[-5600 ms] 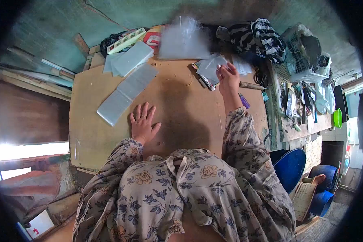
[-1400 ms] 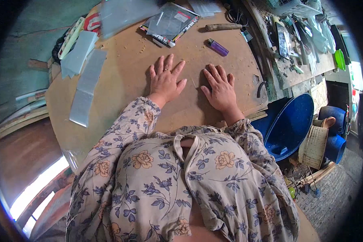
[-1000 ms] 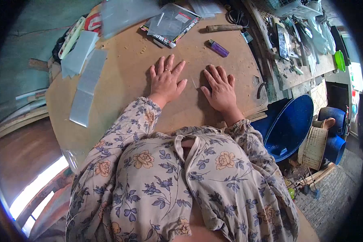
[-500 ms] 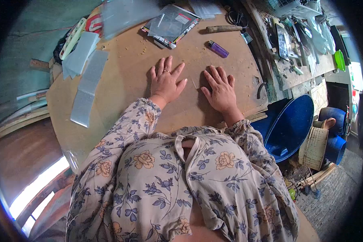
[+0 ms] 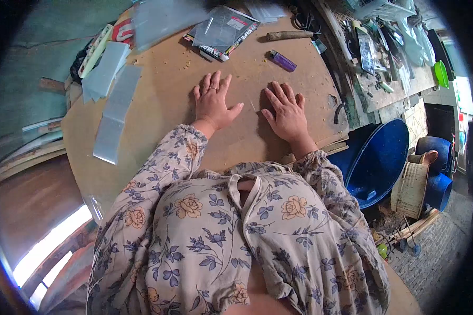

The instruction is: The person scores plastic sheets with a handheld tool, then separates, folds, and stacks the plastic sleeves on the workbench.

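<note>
Tabletop [image 5: 163, 107]: left hand [image 5: 213, 107], right hand [image 5: 287, 116] resting flat.

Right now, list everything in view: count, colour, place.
Table: one, brown, centre
Plastic strip: one, translucent, table's left
Plastic sheets: several, translucent, far edge
VAPE packaging: count unclear, mostly black, far edge
Lighter: one, purple, table's right
Wooden stick: one, brown, beyond lighter
Tub: one, blue, right of table
Drums: apparently two, blue, right of tub
Bowl: one, green, far right
Crate: one, white, top right
Side clutter: uncountable, mixed colours, upper right
Floral top: one, beige, on wearer
Left hand: one, ringed, palm down on table
Right hand: one, bare, palm down on table
</note>
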{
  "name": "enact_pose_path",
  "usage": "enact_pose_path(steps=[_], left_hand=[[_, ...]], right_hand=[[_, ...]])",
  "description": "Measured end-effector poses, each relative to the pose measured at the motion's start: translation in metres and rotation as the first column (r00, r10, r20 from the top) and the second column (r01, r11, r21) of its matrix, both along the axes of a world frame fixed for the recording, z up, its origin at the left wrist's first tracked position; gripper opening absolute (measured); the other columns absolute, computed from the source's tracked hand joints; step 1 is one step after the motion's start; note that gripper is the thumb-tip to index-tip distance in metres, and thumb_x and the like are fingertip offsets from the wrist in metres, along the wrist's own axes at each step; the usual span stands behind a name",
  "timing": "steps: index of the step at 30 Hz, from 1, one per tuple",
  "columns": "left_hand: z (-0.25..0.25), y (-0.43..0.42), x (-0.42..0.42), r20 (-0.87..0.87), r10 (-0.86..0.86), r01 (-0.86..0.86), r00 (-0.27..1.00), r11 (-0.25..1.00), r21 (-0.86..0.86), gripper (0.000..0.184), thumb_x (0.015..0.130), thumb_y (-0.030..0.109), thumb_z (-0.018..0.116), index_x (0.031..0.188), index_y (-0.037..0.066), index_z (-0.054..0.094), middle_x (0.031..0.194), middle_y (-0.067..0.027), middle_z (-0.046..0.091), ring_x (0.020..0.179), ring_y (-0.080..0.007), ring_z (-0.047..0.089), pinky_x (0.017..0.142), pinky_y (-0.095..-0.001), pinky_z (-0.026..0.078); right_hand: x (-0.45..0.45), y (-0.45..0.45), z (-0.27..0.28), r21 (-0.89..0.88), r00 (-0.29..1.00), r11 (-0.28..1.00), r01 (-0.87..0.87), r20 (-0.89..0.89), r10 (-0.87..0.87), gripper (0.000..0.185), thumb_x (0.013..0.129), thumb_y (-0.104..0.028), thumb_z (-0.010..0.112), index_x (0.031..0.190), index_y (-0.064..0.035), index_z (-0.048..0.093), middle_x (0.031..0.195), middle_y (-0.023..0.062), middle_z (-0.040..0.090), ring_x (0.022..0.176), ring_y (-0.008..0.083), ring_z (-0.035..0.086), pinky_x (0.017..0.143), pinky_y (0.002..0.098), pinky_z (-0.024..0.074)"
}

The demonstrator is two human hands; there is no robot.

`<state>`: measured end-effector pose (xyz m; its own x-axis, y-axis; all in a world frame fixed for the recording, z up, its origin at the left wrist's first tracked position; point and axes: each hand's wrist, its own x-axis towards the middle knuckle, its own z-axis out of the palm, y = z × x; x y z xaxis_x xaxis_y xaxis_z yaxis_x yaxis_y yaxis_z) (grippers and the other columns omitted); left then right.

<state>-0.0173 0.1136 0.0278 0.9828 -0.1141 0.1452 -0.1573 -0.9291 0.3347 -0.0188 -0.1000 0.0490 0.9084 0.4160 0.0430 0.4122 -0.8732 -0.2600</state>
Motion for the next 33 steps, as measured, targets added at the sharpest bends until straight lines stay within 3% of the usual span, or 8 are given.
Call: enact_pose_path(steps=[2, 8, 16, 26, 33], left_hand=[[0.0, 0.003, 0.0, 0.013, 0.003, -0.002, 1.0, 0.999, -0.038, 0.068, 0.067, 0.043, 0.061, 0.125, 0.016, 0.042, 0.132, -0.0146, 0.032, 0.124, -0.0334, 0.024, 0.097, -0.0524, 0.017], [0.0, 0.003, 0.002, 0.041, -0.031, 0.029, 0.999, 0.998, 0.054, 0.058, 0.071, 0.041, 0.058, 0.125, 0.021, 0.045, 0.133, -0.0153, 0.031, 0.125, -0.0344, 0.023, 0.097, -0.0555, 0.016], [0.003, 0.003, -0.003, -0.035, 0.004, -0.001, 0.999, 0.994, 0.111, 0.05, 0.072, 0.042, 0.058, 0.119, 0.024, 0.052, 0.134, -0.0144, 0.031, 0.125, -0.0339, 0.022, 0.098, -0.056, 0.015], [0.007, 0.005, -0.019, -0.036, -0.026, 0.03, 0.999, 0.993, 0.111, 0.054, 0.072, 0.041, 0.058, 0.122, 0.022, 0.048, 0.134, -0.0161, 0.03, 0.125, -0.034, 0.021, 0.097, -0.0556, 0.016], [0.006, 0.014, -0.025, -0.048, -0.027, 0.033, 0.998, 0.992, 0.123, 0.066, 0.072, 0.042, 0.057, 0.129, 0.017, 0.038, 0.136, -0.0165, 0.025, 0.126, -0.0342, 0.02, 0.098, -0.0545, 0.015]], right_hand=[[0.0, 0.0, -0.001, 0.008, 1.0, 1.0, -0.001, 0.008, 0.001, 0.049, 0.081, -0.036, 0.051, 0.125, -0.0163, 0.042, 0.136, 0.004, 0.032, 0.126, 0.0267, 0.026, 0.098, 0.0519, 0.0192], [-0.001, 0.0, -0.001, 0.011, 1.0, 1.0, -0.003, 0.029, 0.002, 0.049, 0.08, -0.036, 0.052, 0.124, -0.0169, 0.043, 0.134, 0.0043, 0.034, 0.125, 0.0265, 0.027, 0.097, 0.0509, 0.0202], [-0.001, 0.002, -0.002, 0.017, 0.998, 1.0, -0.013, 0.065, 0.012, 0.048, 0.079, -0.036, 0.053, 0.122, -0.0167, 0.044, 0.133, 0.0047, 0.036, 0.124, 0.0264, 0.028, 0.096, 0.0491, 0.0211], [0.0, -0.002, 0.0, 0.017, 0.997, 0.998, -0.062, 0.043, 0.061, 0.049, 0.078, -0.034, 0.054, 0.122, -0.016, 0.044, 0.134, 0.0053, 0.035, 0.125, 0.0274, 0.027, 0.097, 0.0478, 0.0213], [-0.003, 0.001, 0.002, 0.005, 0.998, 0.999, -0.054, 0.023, 0.054, 0.05, 0.078, -0.035, 0.054, 0.123, -0.0159, 0.044, 0.134, 0.0054, 0.034, 0.125, 0.0282, 0.027, 0.098, 0.0485, 0.0201]])
